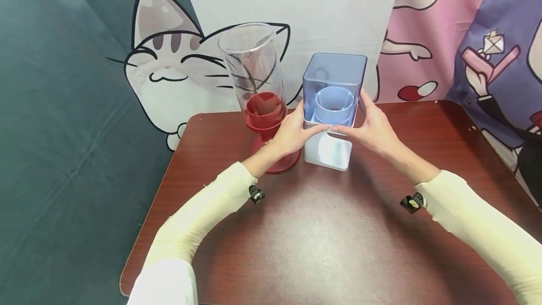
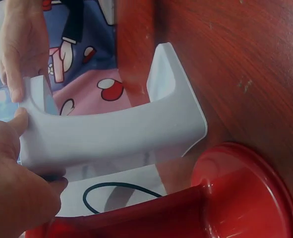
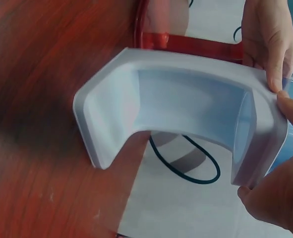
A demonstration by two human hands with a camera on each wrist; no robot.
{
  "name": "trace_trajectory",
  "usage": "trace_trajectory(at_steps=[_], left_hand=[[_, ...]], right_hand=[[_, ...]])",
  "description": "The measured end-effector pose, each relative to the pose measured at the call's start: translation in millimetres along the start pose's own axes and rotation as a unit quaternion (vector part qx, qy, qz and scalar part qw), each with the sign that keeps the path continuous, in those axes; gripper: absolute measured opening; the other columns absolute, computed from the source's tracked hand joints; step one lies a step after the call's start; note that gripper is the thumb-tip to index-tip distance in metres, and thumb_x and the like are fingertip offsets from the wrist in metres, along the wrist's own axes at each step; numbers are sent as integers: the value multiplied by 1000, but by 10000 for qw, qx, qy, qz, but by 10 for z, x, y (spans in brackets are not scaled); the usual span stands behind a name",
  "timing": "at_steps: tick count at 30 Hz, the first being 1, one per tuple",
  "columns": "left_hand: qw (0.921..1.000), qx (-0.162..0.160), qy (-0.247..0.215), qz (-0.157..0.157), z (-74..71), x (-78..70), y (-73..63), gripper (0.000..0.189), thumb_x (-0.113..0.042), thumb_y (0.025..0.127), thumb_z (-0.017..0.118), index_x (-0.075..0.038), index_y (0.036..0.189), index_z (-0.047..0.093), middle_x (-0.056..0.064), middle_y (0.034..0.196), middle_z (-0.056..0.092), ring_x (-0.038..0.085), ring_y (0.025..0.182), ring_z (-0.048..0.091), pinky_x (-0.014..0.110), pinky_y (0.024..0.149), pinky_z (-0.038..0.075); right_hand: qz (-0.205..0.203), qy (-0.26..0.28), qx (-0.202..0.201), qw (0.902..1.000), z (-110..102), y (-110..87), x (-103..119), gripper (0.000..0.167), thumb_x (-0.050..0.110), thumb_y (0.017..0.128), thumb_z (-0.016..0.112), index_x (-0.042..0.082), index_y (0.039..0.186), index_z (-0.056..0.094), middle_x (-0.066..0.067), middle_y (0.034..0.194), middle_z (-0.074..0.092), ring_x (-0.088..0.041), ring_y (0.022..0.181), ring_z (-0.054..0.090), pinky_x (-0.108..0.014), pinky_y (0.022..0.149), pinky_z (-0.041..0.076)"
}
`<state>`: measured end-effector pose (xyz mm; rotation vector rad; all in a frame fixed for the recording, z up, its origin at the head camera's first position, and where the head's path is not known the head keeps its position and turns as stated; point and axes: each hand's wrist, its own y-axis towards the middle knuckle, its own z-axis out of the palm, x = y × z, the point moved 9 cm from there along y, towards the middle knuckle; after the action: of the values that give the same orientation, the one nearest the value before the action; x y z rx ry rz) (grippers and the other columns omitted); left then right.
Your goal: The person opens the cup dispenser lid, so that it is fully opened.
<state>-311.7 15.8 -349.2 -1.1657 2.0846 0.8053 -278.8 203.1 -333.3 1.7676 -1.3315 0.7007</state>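
A see-through blue square container with a round collar inside sits on top of a white C-shaped stand. My left hand grips its left side low down, and my right hand grips the right side. Both thumbs lie along the front, tips almost meeting at the stand's upper edge. In the left wrist view, the curved back of the stand shows beside my left hand. The right wrist view shows the stand's hollow side, with my right hand at its top end.
Just left of the stand, a tall clear cylinder rises from a red pedestal, close to my left forearm. The brown wooden table ends against a cartoon-printed cloth backdrop. A dark device is strapped at each wrist.
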Motion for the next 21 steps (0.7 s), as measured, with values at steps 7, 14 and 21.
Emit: trace_trajectory(at_steps=[7, 14, 21], left_hand=[[9999, -37, -101, 94, -36, -35, -76, 85, -37, 95, 83, -12, 161, 37, 5, 151, 60, 16, 136, 59, 33, 117, 44], [9993, -3, 150, 334, -82, -118, -212, 83, -35, 96, 81, -9, 162, 38, 7, 153, 58, 19, 134, 61, 35, 114, 48], [9986, 16, 160, 507, -140, -196, -403, 83, -34, 97, 80, -10, 164, 36, 8, 146, 63, 26, 109, 66, 36, 100, 57]], right_hand=[[-32, 390, -13, 9992, 19, -19, 44, 111, 19, 80, 97, 26, 168, 31, -8, 161, 50, -33, 148, 48, -58, 117, 42], [-238, 478, -13, 9986, 24, -130, 126, 97, 9, 80, 96, 15, 161, 43, -12, 149, 60, -30, 137, 59, -33, 111, 49], [-260, 510, 29, 9984, 43, -252, 207, 88, 8, 80, 95, 10, 154, 49, -11, 140, 66, -22, 121, 67, -11, 97, 50]])
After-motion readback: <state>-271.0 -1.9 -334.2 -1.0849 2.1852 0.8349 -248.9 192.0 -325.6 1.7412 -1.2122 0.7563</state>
